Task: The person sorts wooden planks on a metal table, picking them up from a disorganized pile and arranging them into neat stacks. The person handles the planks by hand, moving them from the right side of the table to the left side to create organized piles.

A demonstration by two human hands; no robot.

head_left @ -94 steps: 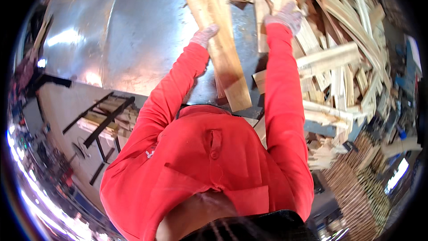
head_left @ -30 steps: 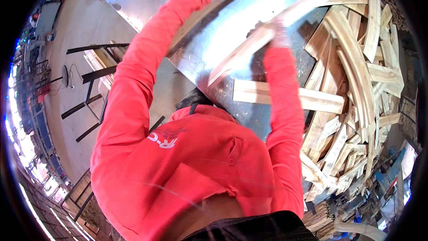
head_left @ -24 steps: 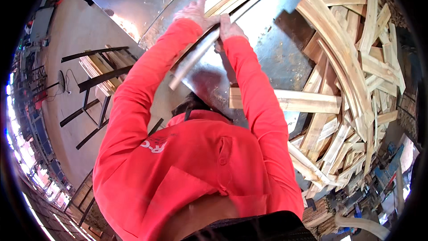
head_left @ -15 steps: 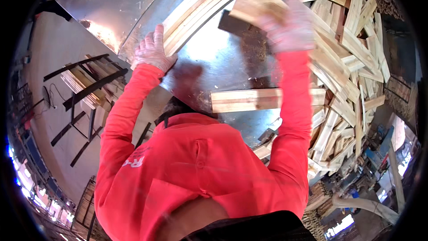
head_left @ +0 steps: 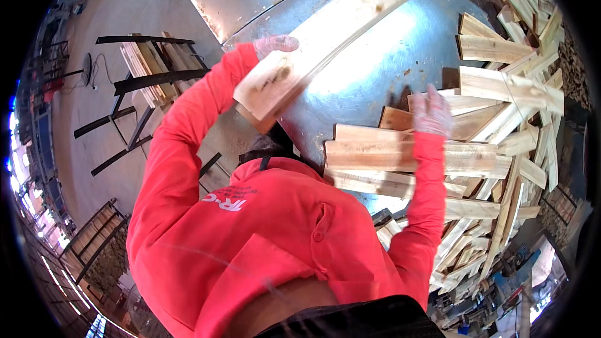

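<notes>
Wooden board (head_left: 341,28), left hand (head_left: 275,45) touching it

The left grip (head_left: 276,46) lies against the left edge of curved wooden boards (head_left: 338,31), which slant across a metal worktop (head_left: 354,94). The right grip (head_left: 433,112), fingers extended, is over pale planks (head_left: 375,154); contact cannot be told. Loose wood pieces (head_left: 526,94) overlap at many angles along the right side. At left, a dark frame (head_left: 164,79) bearing stacked boards (head_left: 144,69) stands on the floor (head_left: 113,15). Both sleeves (head_left: 201,109) are red.
</notes>
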